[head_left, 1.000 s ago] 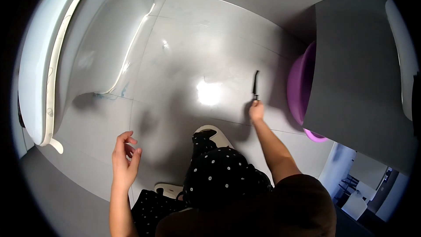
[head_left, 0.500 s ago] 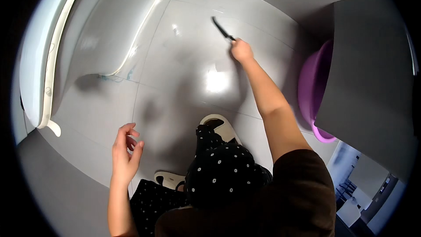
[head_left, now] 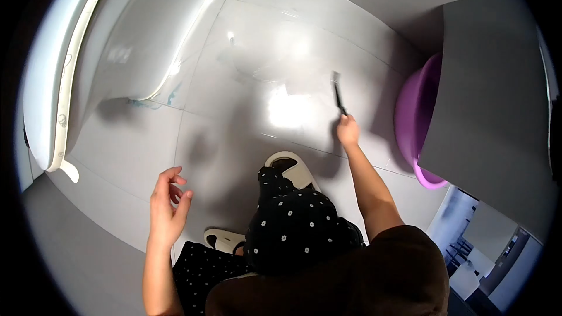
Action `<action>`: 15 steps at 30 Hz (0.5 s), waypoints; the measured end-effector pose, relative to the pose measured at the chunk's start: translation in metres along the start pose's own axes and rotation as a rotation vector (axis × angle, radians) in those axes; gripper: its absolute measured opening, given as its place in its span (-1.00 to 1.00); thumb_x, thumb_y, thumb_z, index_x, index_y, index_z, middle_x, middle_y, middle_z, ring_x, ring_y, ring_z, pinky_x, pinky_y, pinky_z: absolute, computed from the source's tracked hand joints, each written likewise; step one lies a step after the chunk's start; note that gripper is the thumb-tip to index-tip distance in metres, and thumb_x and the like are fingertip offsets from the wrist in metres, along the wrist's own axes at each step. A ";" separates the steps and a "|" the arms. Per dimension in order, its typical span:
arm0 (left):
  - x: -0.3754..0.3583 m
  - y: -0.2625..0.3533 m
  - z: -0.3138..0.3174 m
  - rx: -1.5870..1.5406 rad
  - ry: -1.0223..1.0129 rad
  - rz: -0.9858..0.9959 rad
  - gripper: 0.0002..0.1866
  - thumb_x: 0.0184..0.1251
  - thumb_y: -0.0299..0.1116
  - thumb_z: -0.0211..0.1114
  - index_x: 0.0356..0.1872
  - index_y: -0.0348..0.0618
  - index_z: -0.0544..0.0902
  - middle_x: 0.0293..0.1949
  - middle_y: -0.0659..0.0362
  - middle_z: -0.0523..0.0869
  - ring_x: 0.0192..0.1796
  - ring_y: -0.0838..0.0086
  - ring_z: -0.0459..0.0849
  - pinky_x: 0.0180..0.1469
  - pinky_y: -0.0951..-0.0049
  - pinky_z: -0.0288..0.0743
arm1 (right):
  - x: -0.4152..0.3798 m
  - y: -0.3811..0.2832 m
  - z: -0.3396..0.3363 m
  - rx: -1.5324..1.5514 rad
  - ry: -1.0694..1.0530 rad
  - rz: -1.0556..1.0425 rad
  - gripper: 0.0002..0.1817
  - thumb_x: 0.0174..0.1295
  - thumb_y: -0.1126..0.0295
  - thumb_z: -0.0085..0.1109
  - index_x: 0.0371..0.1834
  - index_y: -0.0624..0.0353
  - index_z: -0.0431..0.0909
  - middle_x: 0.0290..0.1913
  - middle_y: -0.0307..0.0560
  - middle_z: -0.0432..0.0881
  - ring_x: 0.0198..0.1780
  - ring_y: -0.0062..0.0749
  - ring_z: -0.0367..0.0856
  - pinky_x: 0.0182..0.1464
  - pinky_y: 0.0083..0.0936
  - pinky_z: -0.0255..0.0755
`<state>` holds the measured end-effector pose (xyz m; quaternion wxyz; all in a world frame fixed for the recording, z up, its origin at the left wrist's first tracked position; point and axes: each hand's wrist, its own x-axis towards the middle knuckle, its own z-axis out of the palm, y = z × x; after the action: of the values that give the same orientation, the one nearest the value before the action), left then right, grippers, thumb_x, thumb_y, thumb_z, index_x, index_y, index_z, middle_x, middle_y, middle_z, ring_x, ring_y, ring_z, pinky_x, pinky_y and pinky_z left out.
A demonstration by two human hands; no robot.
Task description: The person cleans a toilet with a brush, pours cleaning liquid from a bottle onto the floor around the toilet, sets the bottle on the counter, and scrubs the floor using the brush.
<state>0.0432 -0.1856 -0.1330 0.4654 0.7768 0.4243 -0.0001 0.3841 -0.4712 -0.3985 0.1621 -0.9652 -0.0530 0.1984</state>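
My right hand (head_left: 348,130) is closed around the end of a slim black long-handled tool (head_left: 338,95) over the grey tiled floor (head_left: 216,105). The tool points away from me, and its far tip is blurred, so I cannot make out its kind or whether it touches the tiles. Lower on the left, my left hand (head_left: 170,202) hangs in the air with loosely bent fingers, the thumb apart and nothing in it. Wet-looking streaks and a bright reflection show on the floor between my hands and the far wall.
On the left stands a toilet with a pale seat (head_left: 65,99) and a grey base (head_left: 137,41); blue smears (head_left: 155,103) mark the floor beside it. A purple basin (head_left: 410,111) sits at the right, partly under a dark grey panel (head_left: 486,99). My slippers (head_left: 295,168) are below.
My right hand has drawn the black tool back toward me and to the right across the floor. My left hand has stayed about where it was.
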 end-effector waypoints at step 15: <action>0.006 0.009 0.004 -0.013 -0.016 0.061 -0.55 0.09 -0.68 0.19 0.06 -0.22 0.43 -0.24 0.19 0.54 -0.42 0.61 0.44 -0.39 0.62 0.37 | 0.001 0.007 -0.001 -0.036 0.011 0.005 -0.63 0.36 0.16 -0.16 -0.18 0.24 0.51 -0.26 0.32 0.62 -0.18 0.32 0.57 -0.09 0.06 0.43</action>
<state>0.0547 -0.1866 -0.1309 0.4735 0.7863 0.3967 0.0103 0.3861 -0.4779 -0.4004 0.1446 -0.9692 -0.0533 0.1923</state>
